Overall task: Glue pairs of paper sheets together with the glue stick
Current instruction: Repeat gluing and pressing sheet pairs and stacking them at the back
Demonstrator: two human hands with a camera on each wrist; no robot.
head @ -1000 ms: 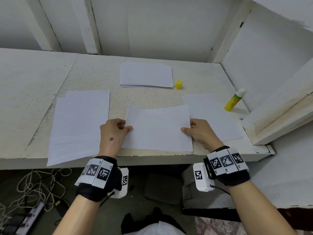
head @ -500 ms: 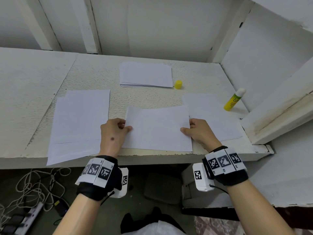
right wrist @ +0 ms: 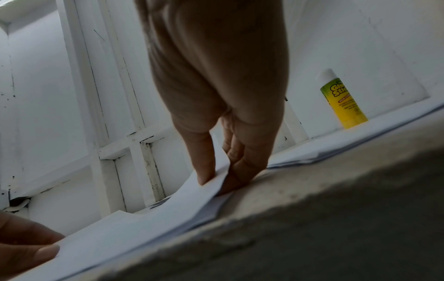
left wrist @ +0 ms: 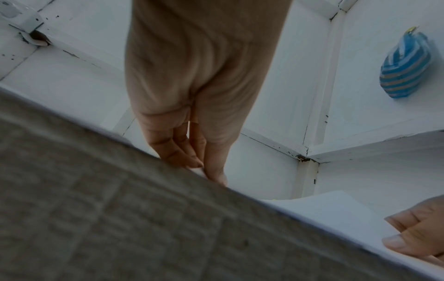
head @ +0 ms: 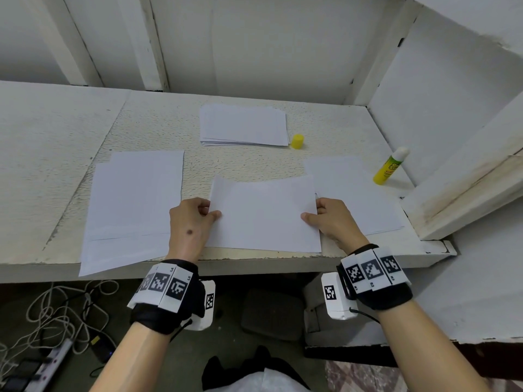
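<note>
A white paper sheet (head: 263,213) lies at the front middle of the shelf (head: 240,165), over another sheet whose edge shows beneath it. My left hand (head: 208,212) pinches its left edge, thumb on top. My right hand (head: 312,212) pinches its right edge (right wrist: 216,180), thumb above and fingers under, lifting that side a little. The uncapped glue stick (head: 390,166) stands at the right wall, also seen as a glue stick (right wrist: 343,102) in the right wrist view. Its yellow cap (head: 297,141) sits beside the far paper stack (head: 243,125).
Sheets of paper (head: 133,205) lie at the left, overhanging the front edge. More sheets (head: 356,196) lie at the right. A white ledge (head: 464,199) bounds the right side. Cables and a power strip (head: 48,360) lie on the floor below.
Both hands keep hold of the sheet's side edges; nothing has visibly moved apart from a slight shift of the view.
</note>
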